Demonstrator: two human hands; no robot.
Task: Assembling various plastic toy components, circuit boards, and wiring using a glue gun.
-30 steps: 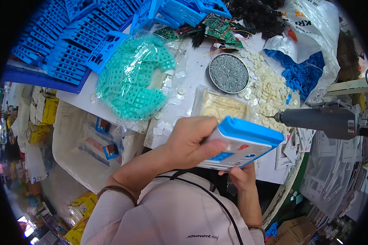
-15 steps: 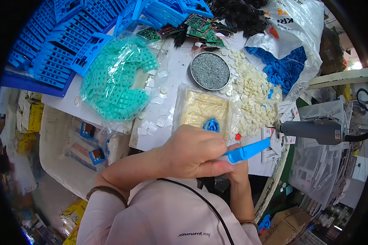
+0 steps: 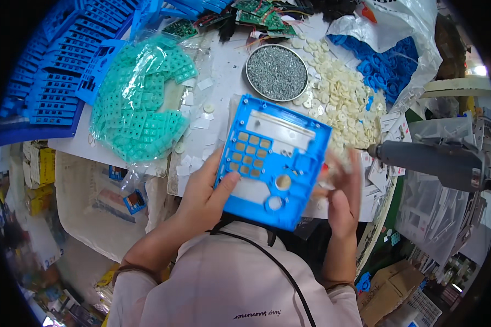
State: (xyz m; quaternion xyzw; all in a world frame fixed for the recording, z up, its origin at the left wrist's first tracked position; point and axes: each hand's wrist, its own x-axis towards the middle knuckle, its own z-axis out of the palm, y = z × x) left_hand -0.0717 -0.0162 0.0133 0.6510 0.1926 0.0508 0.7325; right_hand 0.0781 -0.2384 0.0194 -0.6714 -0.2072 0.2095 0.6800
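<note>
My left hand (image 3: 204, 193) grips the left edge of a blue plastic housing panel (image 3: 305, 188), its thumb on the near face. The panel is tilted up over the table, showing a grid of small square holes, a long rectangular window and two round holes. Just past its right edge is my right hand (image 3: 341, 204), blurred by motion, with thumb and fingers apart and nothing visible in it. A small red piece (image 3: 325, 168) lies partly hidden between that hand and the panel. The panel covers most of the table's middle.
A round tin of small screws (image 3: 276, 73) stands beyond the panel, beside scattered cream discs (image 3: 346, 109). Green keypads (image 3: 142, 109) in clear plastic lie left, near stacked blue housings (image 3: 65, 71). A bag of blue rings (image 3: 387, 68) sits back right. A grey power screwdriver (image 3: 420, 161) juts in from the right.
The blue panel has turned from edge-on to showing its broad face and moved left. My right hand has come away from it. The blue round part on the table is now hidden.
</note>
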